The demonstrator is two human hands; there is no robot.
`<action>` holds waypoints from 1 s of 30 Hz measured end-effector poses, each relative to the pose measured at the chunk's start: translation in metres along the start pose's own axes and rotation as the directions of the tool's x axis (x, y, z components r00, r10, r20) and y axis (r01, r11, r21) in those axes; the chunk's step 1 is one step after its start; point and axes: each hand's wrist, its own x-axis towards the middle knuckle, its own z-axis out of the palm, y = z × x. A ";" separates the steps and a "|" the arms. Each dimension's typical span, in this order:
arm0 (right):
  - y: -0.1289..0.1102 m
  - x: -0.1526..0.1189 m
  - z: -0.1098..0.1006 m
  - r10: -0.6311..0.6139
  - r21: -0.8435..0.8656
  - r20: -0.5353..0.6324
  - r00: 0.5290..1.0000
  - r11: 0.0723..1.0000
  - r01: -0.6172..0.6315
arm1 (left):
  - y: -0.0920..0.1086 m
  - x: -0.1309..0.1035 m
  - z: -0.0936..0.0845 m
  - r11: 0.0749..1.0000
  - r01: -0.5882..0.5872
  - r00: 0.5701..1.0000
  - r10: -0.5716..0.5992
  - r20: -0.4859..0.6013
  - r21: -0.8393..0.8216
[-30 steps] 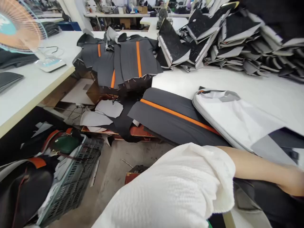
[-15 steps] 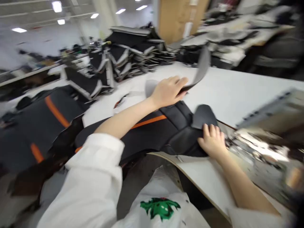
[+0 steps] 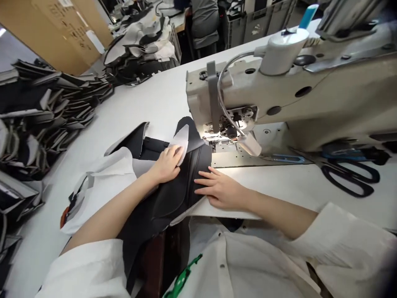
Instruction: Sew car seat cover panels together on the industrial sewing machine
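Note:
A black padded seat cover piece [image 3: 170, 198] with stitched seams lies on the white table, its far end beside the presser foot of the sewing machine [image 3: 229, 132]. My left hand [image 3: 167, 164] is closed on a folded flap [image 3: 182, 140] with a pale grey backing, at the top of the cover. My right hand [image 3: 221, 189] rests flat with fingers spread, its tips on the cover's right edge and its palm over the table. Left of my left hand lie a white backing sheet [image 3: 107, 186] and a raised dark flap [image 3: 132, 138], both joined with the folds there.
Scissors with black handles [image 3: 350, 176] and blue-handled thread snips [image 3: 287, 158] lie right of the machine. Stacks of dark cut panels [image 3: 56, 99] stand at the left. Behind are a cardboard sheet [image 3: 58, 33], a grey crate [image 3: 257, 27] and a seated person [image 3: 204, 18].
The view has swung right to the sewing machine. The cover's end is now beside the presser foot. My left hand has lowered with the flap; my right hand has spread out flat.

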 end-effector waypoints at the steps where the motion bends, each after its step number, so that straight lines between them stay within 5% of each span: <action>1: -0.002 0.001 0.002 0.017 -0.027 -0.009 1.000 0.999 -0.018 | 0.005 -0.001 -0.004 1.000 -0.015 1.000 0.016 0.019 -0.024; 5: -0.006 0.012 0.013 0.024 -0.193 -0.085 0.996 0.980 -0.040 | 0.044 -0.008 -0.025 0.989 -0.071 0.972 0.098 0.211 -0.131; 9: -0.010 0.012 0.019 -0.007 -0.391 -0.179 0.984 0.918 -0.065 | 0.067 0.005 -0.028 0.996 0.023 0.946 0.005 0.324 -0.082; 14: -0.010 0.003 0.015 -0.081 -0.519 -0.184 0.980 0.854 -0.027 | 0.056 0.036 -0.006 0.993 -0.120 0.979 0.122 0.164 -0.022; 19: -0.001 -0.005 0.007 -0.126 -0.516 -0.139 0.982 0.856 0.036 | 0.061 0.030 0.000 0.973 -0.230 0.964 0.227 0.141 0.003; 25: 0.002 -0.007 0.014 -0.130 -0.483 -0.251 0.959 0.876 -0.008 | 0.077 0.005 -0.012 0.968 -0.228 0.945 0.246 0.214 -0.103; 30: -0.002 -0.010 0.014 -0.150 -0.525 -0.288 0.946 0.851 -0.025 | 0.076 0.018 0.003 0.983 -0.184 0.974 0.182 0.132 0.004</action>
